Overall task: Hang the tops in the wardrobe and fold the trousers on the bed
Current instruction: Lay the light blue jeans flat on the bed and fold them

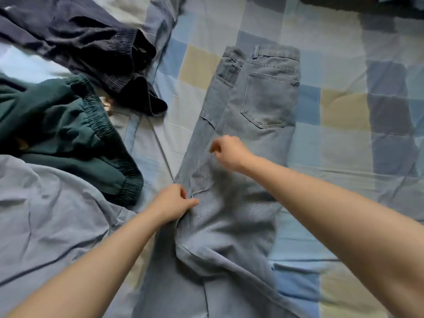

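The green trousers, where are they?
In the head view, the green trousers lie crumpled on the left side of the bed, just below the dark navy garment and to the left of the light blue jeans.

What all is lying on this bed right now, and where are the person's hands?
jeans: one pair, light blue denim, laid lengthwise down the middle of the bed, legs together, back pocket up, waistband at the far end.
green trousers: one pair, dark green with elastic waist, crumpled at the left.
navy garment: one, dark navy with a ribbed elastic edge, bunched at the top left.
grey-blue garment: one, pale grey-blue, spread at the lower left.
bedsheet: one, checked in blue, cream and grey, under everything.
left hand: one, bare, pinching the left edge of the jeans.
right hand: one, bare, loosely closed over the jeans below the pocket; blurred, so grip unclear.
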The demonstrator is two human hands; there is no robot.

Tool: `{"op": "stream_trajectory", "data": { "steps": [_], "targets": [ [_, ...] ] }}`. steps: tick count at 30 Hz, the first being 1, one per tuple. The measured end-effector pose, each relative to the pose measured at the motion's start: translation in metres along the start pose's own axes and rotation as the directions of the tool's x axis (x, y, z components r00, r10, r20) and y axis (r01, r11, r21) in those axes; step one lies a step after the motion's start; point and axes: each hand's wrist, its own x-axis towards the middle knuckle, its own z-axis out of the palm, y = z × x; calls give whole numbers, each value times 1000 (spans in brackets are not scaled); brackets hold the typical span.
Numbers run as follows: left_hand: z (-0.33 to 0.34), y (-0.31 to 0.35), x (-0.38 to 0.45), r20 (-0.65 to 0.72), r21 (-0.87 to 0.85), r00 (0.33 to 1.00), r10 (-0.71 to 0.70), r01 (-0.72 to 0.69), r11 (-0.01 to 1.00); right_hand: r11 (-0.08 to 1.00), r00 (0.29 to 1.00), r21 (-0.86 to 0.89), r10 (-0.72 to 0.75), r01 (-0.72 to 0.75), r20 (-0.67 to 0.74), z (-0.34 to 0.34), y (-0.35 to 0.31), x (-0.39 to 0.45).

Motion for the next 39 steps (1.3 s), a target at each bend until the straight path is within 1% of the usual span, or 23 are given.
{"op": "stream_trajectory", "data": {
  "steps": [2,3,6,9,11,14,16,17,19,20,22,24,25,27,29,31,32,33,34,36,37,38,39],
  "targets": [
    [-11,21,21,-126,-25,991,33,-36,999,998,988,-61,6,-15,-154,-26,17,24],
    [-13,31,32,-160,-32,986,43,-49,998,990,982,-134,10,-35,-188,-37,26,34],
    [-13,60,63,-243,-121,966,85,-117,986,922,989,-379,27,-82,-148,-64,48,60],
    [-12,90,92,-302,-363,951,67,-179,914,819,997,-573,-44,-4,-69,-78,61,84],
    [-12,106,110,-289,-437,956,41,-170,883,737,990,-672,-133,74,-37,-80,63,100],
    [-10,116,120,-304,-416,948,98,-225,881,560,980,-819,-199,126,15,-85,64,116],
    [-11,109,120,-352,-295,914,200,-311,904,426,972,-896,-236,125,23,-92,67,119],
    [-12,103,118,-382,-246,890,248,-357,901,391,965,-915,-261,99,-8,-97,70,119],
    [-13,86,110,-442,-226,856,267,-395,890,411,947,-911,-302,26,-109,-104,69,119],
    [-17,82,109,-465,-267,855,229,-383,884,453,927,-891,-335,0,-170,-110,65,120],
    [-16,55,100,-463,-350,878,123,-308,885,502,850,-859,-491,97,-191,-96,47,120],
    [-19,37,95,-369,-298,922,120,-239,924,507,775,-829,-612,236,-154,-83,34,122],
    [-24,33,94,-308,-258,943,122,-207,944,524,791,-795,-605,306,-94,-74,32,124],
    [-39,42,102,-295,-238,951,93,-167,957,637,874,-680,-485,363,12,-59,34,132],
    [-56,68,120,-333,-328,941,68,-183,927,813,922,-468,-386,347,12,-55,38,136],
    [-71,96,142,-321,-533,946,36,-212,819,908,911,-208,-393,363,-128,-59,40,139],
    [-76,109,152,-314,-593,949,24,-216,776,927,894,-109,-375,359,-243,-65,44,141],
    [-79,121,162,-318,-595,948,18,-215,774,946,876,-57,-316,318,-365,-74,52,143],
    [-80,130,171,-335,-564,942,10,-209,799,973,849,-57,-224,224,-479,-84,63,145],
    [-79,147,183,-381,-507,925,-1,-208,836,987,771,-116,11,-110,-637,-102,90,150],
    [-78,153,187,-393,-494,920,8,-218,842,956,752,-94,156,-278,-641,-110,104,151],
    [-77,160,191,-390,-488,921,23,-228,843,914,745,-27,313,-405,-589,-116,117,151],
    [-78,162,193,-377,-482,926,31,-225,847,879,750,70,441,-472,-493,-120,125,151]
  ]
}}
